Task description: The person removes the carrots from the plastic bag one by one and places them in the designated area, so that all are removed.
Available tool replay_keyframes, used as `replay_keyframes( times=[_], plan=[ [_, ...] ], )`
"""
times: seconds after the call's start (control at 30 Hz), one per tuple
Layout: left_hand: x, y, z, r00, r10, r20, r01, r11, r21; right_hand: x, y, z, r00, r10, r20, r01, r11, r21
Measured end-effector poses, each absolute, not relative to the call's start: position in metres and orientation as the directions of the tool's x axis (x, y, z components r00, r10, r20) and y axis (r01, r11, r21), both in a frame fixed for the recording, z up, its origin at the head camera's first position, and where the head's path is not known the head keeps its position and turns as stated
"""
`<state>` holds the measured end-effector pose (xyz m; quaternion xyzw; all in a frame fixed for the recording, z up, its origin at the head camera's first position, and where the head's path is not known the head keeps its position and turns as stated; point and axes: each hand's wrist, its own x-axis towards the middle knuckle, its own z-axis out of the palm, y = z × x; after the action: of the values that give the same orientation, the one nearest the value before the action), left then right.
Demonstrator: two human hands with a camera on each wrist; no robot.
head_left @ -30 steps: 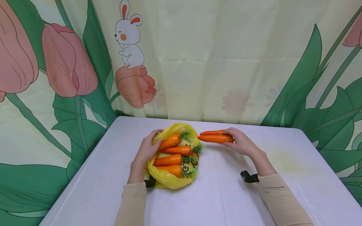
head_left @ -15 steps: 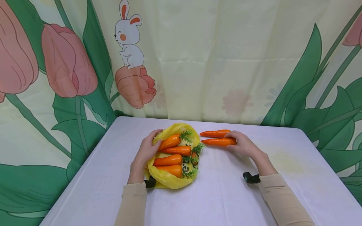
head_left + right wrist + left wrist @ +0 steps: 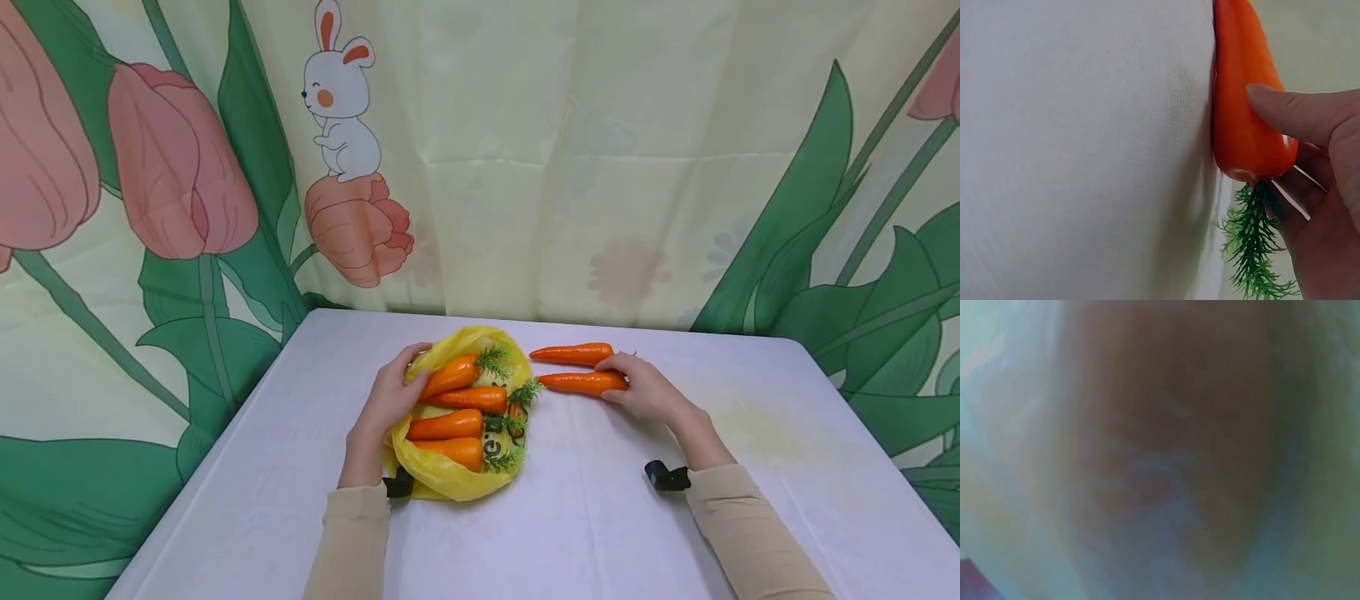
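A yellow plastic bag lies on the table at centre-left, its mouth facing right. Several orange toy carrots with green tops sit in it. My left hand grips the bag's far-left side, thumb beside the uppermost carrot; its other fingers are mostly hidden. To the right, two more carrots lie side by side, tips toward the bag. My right hand pinches the thick end of the nearer carrot; the farther carrot lies just behind it. Thumb and leafy top show in the right wrist view.
The white-covered table ends at a back edge just behind the carrots. A printed curtain with tulips and a rabbit hangs behind it. Dark wrist cameras sit on both wrists. The left wrist view is blurred by something close to the lens.
My right hand held two carrots together a second ago. Now they lie apart on the table, and the hand has shifted slightly right with the nearer one. My left hand stays put.
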<state>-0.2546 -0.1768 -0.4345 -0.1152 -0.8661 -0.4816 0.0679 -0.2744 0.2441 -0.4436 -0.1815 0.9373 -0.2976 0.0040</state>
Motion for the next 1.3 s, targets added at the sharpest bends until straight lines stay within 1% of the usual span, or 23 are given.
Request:
replay_keyframes(
  times=[0.2, 0.53, 0.83, 1.3],
  plan=[
    [-0.2556, -0.1769, -0.4363, -0.965, 0.132, 0.226, 0.262, 0.509, 0.82, -0.2742, 0.2453, -0.4421, -0.94, -0.333, 0.081, -0.32, 0.768, -0.555],
    [-0.2566, -0.1766, -0.4351, -0.966, 0.137, 0.218, 0.258, 0.506, 0.823, -0.276, 0.2484, -0.4402, -0.903, -0.379, 0.202, -0.427, 0.742, -0.516],
    [-0.2549, -0.1763, -0.4349, -0.969, 0.135, 0.207, 0.248, 0.497, 0.832, -0.279, 0.2485, -0.4403, -0.912, -0.363, 0.189, -0.408, 0.774, -0.484],
    [-0.2545, -0.1767, -0.4334, -0.966, 0.136, 0.218, 0.257, 0.497, 0.829, -0.277, 0.2425, -0.4406, -0.909, -0.355, 0.217, -0.416, 0.781, -0.466]
  ],
)
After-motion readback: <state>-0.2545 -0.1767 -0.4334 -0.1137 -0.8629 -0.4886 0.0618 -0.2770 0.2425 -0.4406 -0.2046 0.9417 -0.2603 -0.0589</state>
